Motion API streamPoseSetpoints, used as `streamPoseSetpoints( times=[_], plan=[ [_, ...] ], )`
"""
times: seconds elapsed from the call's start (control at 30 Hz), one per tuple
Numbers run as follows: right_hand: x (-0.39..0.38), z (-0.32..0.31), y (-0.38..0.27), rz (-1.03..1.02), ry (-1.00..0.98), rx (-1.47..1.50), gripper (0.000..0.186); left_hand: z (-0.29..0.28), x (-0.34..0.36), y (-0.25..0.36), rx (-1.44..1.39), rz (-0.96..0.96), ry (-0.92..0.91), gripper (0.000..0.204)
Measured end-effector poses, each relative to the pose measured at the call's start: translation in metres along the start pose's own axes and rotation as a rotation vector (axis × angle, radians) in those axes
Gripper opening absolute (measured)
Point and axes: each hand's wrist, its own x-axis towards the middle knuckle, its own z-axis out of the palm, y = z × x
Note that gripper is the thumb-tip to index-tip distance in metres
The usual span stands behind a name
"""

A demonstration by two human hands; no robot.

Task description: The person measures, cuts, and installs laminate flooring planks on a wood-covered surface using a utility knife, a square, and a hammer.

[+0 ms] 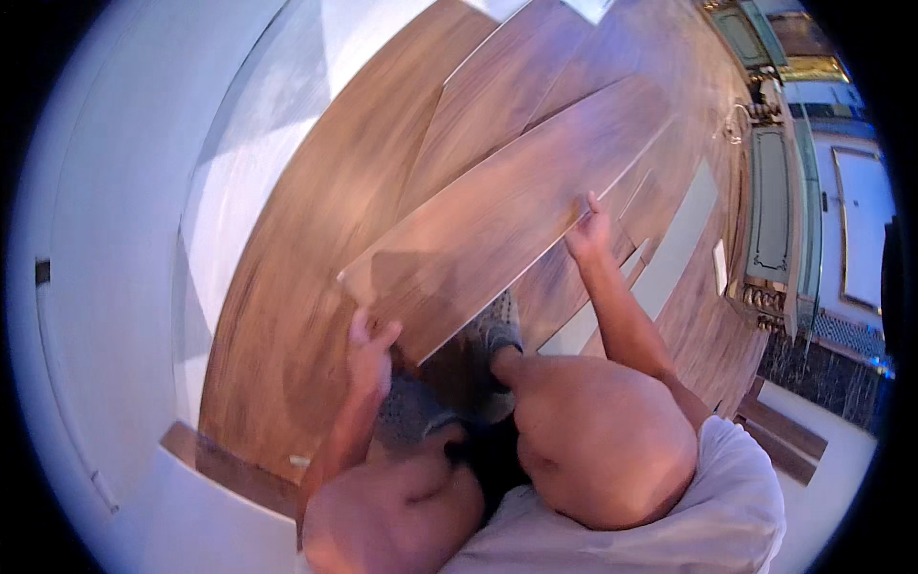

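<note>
A long brown wood-look floor plank (507, 210) is held at a slant above the laid floor, its near end toward my feet. At that near end, my left hand (371, 354) has its thumb and fingers at the short edge. Farther along, my right hand (588, 234) grips the plank's right long edge, its thumb pointing up. Beneath and beyond it, more brown planks (478, 105) lie on the floor, some with raised or overlapping edges. The plank hides part of the floor below. My bare knees and grey patterned shoes (497, 320) are close to its near end.
A pale wall (105, 239) rises on the left, with light flooring strip (249, 172) beside it. Pale grey strips (684, 234) lie to the right. Green ornate cabinets (770, 201) stand at far right. Short brown plank pieces (779, 435) rest behind my right side.
</note>
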Motion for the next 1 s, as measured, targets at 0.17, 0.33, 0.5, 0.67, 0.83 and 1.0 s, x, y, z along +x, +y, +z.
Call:
streamPoseSetpoints(
  times=[0.17, 0.33, 0.5, 0.67, 0.83, 1.0],
  plan=[
    [-0.051, -0.032, 0.017, 0.043, -0.04, -0.077, 0.032, 0.059, 0.005, -0.005, 0.183, 0.098, -0.178, 0.038],
    [-0.033, -0.065, 0.032, 0.023, 0.019, -0.206, 0.034, 0.038, 0.024, 0.02, 0.696, 0.031, -0.438, 0.039],
    [0.007, -0.103, -0.041, -0.163, 0.232, -0.299, 0.034, 0.02, -0.06, 0.21, 0.62, 0.719, 0.067, 0.028],
    [0.056, -0.166, -0.075, -0.197, 0.483, -0.516, 0.033, 0.006, -0.134, 0.28, 0.741, 1.287, 0.097, 0.034],
    [0.097, -0.251, -0.154, -0.324, 0.487, -0.933, 0.028, -0.016, -0.123, 0.28, 0.929, 1.165, -0.04, 0.036],
    [0.107, -0.202, -0.127, -0.178, 0.405, -1.188, 0.029, -0.039, -0.094, 0.259, 1.045, 1.021, -0.028, 0.038]
  ],
)
